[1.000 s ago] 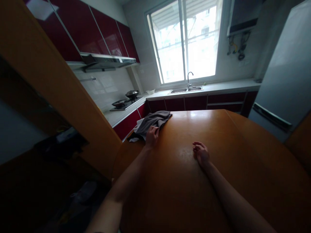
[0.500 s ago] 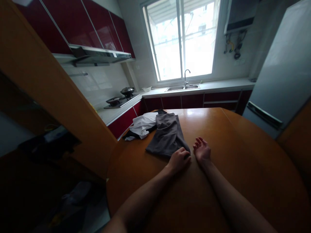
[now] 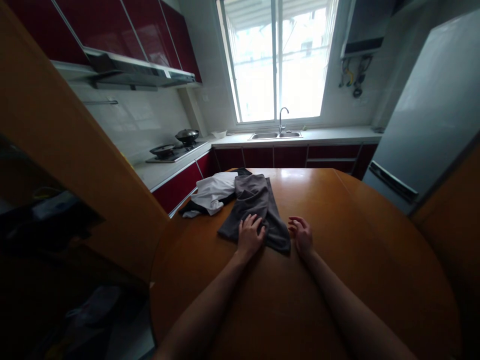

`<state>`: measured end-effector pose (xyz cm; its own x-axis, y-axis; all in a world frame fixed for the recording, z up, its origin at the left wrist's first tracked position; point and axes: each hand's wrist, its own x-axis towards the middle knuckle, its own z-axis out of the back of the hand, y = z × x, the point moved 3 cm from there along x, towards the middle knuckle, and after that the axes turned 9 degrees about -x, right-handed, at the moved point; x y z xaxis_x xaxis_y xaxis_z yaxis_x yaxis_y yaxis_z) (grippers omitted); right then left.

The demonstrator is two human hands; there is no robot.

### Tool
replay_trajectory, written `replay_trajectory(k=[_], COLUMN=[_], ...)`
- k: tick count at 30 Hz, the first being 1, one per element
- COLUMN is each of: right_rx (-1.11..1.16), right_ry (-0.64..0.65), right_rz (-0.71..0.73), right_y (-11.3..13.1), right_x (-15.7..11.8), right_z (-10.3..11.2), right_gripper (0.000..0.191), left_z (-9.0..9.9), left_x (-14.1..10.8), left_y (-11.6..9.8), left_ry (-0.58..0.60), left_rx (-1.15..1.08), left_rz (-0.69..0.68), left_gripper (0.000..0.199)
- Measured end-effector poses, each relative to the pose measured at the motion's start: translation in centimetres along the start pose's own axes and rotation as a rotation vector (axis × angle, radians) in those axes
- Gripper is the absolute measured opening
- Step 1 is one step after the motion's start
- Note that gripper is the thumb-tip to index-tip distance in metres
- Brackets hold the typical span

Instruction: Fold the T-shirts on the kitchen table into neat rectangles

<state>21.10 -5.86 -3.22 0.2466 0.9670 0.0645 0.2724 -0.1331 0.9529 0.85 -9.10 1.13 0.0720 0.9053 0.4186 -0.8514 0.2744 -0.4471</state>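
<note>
A dark grey folded garment (image 3: 249, 200), perhaps trousers, lies on the wooden table (image 3: 337, 240). My left hand (image 3: 250, 235) rests flat on its near edge, fingers spread over the cloth. Just right of the garment's near corner is my right hand (image 3: 300, 235), on its side at the tabletop with fingers loosely curved and apart. Nothing shows in it. Beyond the grey cloth, to the left, a white garment with black parts (image 3: 215, 190) lies crumpled, partly covered by the grey one.
Behind the table runs a white counter with a sink (image 3: 264, 135) and a tap (image 3: 280, 120). A wok (image 3: 186, 135) and a pan (image 3: 162, 150) stand on the stove at the left. The fridge (image 3: 423, 120) is at the right, and a wooden post (image 3: 93, 150) borders the table's left.
My left hand has moved left from the garment's near right corner and now lies flat on it. My right hand has turned from palm up onto its side. The view has shifted slightly.
</note>
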Motion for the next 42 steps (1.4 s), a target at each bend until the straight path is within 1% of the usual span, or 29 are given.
replay_trajectory(k=[1, 2, 4, 6, 7, 9, 11, 15, 17, 20, 23, 26, 28, 30, 34, 36, 38, 39, 40, 41, 42], right_rx=[-0.079, -0.193, -0.491, -0.776, -0.870, -1.018, -1.164, -1.460, -1.558, -1.643, -1.686, -1.688, -1.673, -1.677, -1.709, -1.682, -1.636, -1.610, -1.587, -1.567, -1.547], right_ry=[0.021, 0.050, 0.126, 0.178, 0.195, 0.220, 0.262, 0.388, 0.442, 0.480, 0.506, 0.567, 0.629, 0.650, 0.571, 0.572, 0.584, 0.570, 0.529, 0.461, 0.383], right_rz=[0.040, 0.110, 0.316, 0.497, 0.533, 0.520, 0.464, 0.411, 0.402, 0.381, 0.369, 0.410, 0.452, 0.474, 0.455, 0.429, 0.389, 0.378, 0.377, 0.386, 0.405], right_y=[0.2, 0.5, 1.3, 1.8, 1.9, 1.6, 1.0, 0.4, 0.5, 0.8, 1.4, 2.2, 2.8, 3.5, 5.6, 6.8, 7.8, 8.2, 8.4, 8.6, 8.6], right_x=[-0.4, -0.9, -2.0, -3.3, -3.9, -4.8, -5.5, -6.4, -6.5, -6.3, -5.5, -4.1, -2.9, -1.4, 2.2, 3.9, 5.0, 5.2, 5.2, 4.9, 4.4], right_z=[-0.3, -0.7, -1.6, -2.5, -2.9, -3.3, -3.6, -3.9, -3.9, -3.4, -1.9, 1.0, 3.4, 6.2, 11.6, 13.5, 14.4, 14.5, 14.3, 13.8, 13.2], right_gripper=[0.024, 0.022, 0.019, 0.022, 0.026, 0.036, 0.046, 0.056, 0.059, 0.061, 0.061, 0.060, 0.060, 0.059, 0.058, 0.058, 0.057, 0.055, 0.052, 0.049, 0.047], left_z=[-0.3, -0.6, -1.0, -1.2, -1.2, -1.3, -1.3, -1.3, -1.2, -0.8, 0.1, 1.5, 2.7, 3.8, 5.5, 5.8, 5.5, 5.2, 4.9, 4.6, 4.5], left_x=[0.1, 0.1, 0.0, -0.1, -0.2, -0.2, -0.3, -0.3, -0.1, 0.2, 0.5, 0.6, 0.6, 0.5, -0.3, -1.0, -1.8, -2.1, -2.4, -2.5, -2.5], left_y=[0.4, 0.6, 0.7, 0.7, 0.6, 0.6, 0.6, 0.9, 1.0, 0.9, 0.4, -0.2, -0.2, 0.1, 0.4, 0.1, -0.5, -0.8, -1.1, -1.3, -1.4], left_ry=[0.031, 0.062, 0.110, 0.135, 0.142, 0.153, 0.153, 0.143, 0.128, 0.072, 0.007, -0.049, -0.088, -0.112, -0.103, -0.054, 0.084, 0.173, 0.250, 0.294, 0.297], left_rx=[0.002, 0.005, 0.017, 0.031, 0.036, 0.042, 0.043, -0.001, -0.076, -0.252, -0.463, -0.630, -0.691, -0.746, -0.804, -0.769, -0.709, -0.678, -0.649, -0.623, -0.596], left_rz=[0.030, 0.051, 0.068, 0.062, 0.056, 0.040, 0.026, 0.033, 0.062, 0.119, 0.126, 0.108, 0.137, 0.187, 0.249, 0.245, 0.198, 0.165, 0.136, 0.113, 0.096], left_gripper=[0.039, 0.040, 0.043, 0.048, 0.053, 0.060, 0.059, 0.042, 0.037, 0.037, 0.038, 0.039, 0.039, 0.042, 0.047, 0.046, 0.043, 0.041, 0.040, 0.039, 0.039])
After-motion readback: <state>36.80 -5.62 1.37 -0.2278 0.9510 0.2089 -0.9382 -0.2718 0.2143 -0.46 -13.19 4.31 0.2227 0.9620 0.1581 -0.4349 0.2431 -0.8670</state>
